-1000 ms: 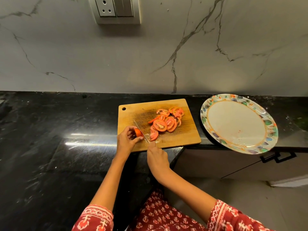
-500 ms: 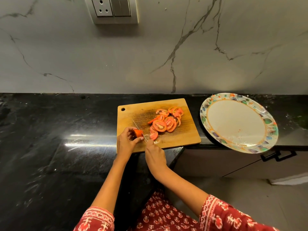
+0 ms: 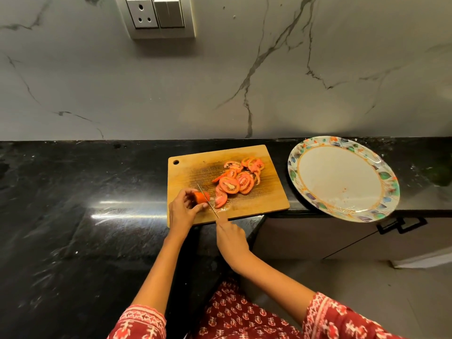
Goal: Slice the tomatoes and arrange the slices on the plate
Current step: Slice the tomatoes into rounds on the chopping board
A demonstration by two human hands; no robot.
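step: slicing is well along by the look of it; the next cut on the tomato end is in hand and nothing is plated yet
cutting board: the landmark, lying on the black bench with its near edge at the bench's front edge
tomato end: a short stub on the board's near left part, cut face turned right toward the blade
left hand: on the board's near left corner, fingers and thumb curled round the stub, pinning it down
knife: thin blade running from the board's near edge up and leftward, set against the stub's right face, just beside the left fingertips
right hand: just off the board's near edge, closed round the knife handle, which the hand hides; forefinger laid out toward the blade
key relation: the blade's long axis crosses the stub, and little tomato is left between edge and the holding fingers, so my guess is the left hand must creep back or the stub be given up
slices: a loose overlapping heap on the board's middle and far right
plate: right of the board, well apart from both hands, nearer the right one; it overhangs the bench's front edge and holds no slices
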